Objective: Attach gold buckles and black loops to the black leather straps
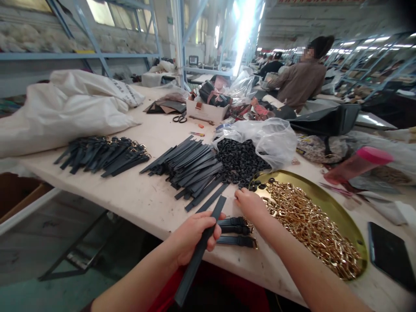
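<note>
A long dark strap (198, 255) is gripped in my left hand (199, 234), slanting over the table's front edge. My right hand (248, 203) is closed between the pile of small black loops (242, 160) and the golden tray (362, 255); its fingertips point away, and whatever they hold is hidden. Gold buckles (312, 225) fill much of the tray. Behind my left hand lies a stack of dark straps (191, 164). Several straps with buckles (235, 240) rest between my forearms, near the table edge.
Buckled straps (104, 154) lie at the left, before a big white sack (71, 108). Scissors (180, 118) and a white box (206, 112) sit farther back. At right are a pink bottle (360, 162) and a black phone (390, 251). A person (297, 82) stands beyond.
</note>
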Motion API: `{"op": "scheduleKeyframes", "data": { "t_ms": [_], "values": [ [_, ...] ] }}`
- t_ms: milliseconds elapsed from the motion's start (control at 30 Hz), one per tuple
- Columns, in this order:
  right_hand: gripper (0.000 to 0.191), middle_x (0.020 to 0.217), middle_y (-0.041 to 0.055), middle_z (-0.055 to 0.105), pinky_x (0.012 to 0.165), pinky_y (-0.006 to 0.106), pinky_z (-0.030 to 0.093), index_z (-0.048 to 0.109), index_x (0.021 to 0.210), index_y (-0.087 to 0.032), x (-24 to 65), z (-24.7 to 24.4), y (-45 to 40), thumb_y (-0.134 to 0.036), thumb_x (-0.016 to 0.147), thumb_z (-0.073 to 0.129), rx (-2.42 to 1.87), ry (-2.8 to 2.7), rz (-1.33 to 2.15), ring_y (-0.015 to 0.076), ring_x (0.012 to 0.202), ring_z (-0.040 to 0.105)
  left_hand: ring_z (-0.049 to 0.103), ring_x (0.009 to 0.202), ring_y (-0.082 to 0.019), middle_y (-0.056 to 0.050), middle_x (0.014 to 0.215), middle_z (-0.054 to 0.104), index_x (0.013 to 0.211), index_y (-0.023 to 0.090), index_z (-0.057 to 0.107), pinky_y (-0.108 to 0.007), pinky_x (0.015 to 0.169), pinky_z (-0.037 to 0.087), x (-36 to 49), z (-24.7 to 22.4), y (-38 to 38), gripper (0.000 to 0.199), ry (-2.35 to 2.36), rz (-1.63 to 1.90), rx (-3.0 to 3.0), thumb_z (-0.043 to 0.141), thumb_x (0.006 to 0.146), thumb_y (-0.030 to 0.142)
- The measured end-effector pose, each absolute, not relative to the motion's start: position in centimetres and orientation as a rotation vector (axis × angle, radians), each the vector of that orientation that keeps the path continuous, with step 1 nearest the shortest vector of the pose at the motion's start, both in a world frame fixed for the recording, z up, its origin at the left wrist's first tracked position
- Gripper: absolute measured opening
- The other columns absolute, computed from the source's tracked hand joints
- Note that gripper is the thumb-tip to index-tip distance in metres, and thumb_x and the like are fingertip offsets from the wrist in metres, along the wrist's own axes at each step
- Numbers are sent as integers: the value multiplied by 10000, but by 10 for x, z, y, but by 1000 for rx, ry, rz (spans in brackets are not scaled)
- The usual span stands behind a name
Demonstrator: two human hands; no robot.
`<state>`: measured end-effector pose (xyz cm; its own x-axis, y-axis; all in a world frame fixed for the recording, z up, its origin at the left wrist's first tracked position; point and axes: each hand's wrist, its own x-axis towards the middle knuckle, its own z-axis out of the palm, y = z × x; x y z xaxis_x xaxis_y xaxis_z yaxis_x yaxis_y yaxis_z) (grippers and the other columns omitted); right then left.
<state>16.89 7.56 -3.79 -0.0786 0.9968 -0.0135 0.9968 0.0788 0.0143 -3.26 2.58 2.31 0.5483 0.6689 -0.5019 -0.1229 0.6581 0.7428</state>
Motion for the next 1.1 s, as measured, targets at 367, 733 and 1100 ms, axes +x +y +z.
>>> {"op": "scheduleKeyframes", "data": {
  "t_ms": [367,733,1100],
  "values": [
    [180,922,110,542,660,280,372,571,911,-147,175,-36,74,-84,815,431,1950,2324,116,210,815,571,412,377,-62,12,556,542,996,116,509,-155,357,314,-37,17,10,297,894,535,692,432,718,183],
    [166,878,125,577,636,293,391,619,838,-113,185,-38,89,-152,814,459,1804,2340,123,227,780,604,512,506,-78,-51,771,588,990,104,538,-153,385,389,-38,16,-5,293,949,615,577,439,715,92],
    [165,893,101,601,683,273,381,610,893,-139,199,-34,88,-216,809,491,1828,2333,65,204,812,601,627,730,-139,-83,904,620,950,101,548,-211,559,509,-40,3,-3,187,826,599,146,513,772,145]
  ]
}}
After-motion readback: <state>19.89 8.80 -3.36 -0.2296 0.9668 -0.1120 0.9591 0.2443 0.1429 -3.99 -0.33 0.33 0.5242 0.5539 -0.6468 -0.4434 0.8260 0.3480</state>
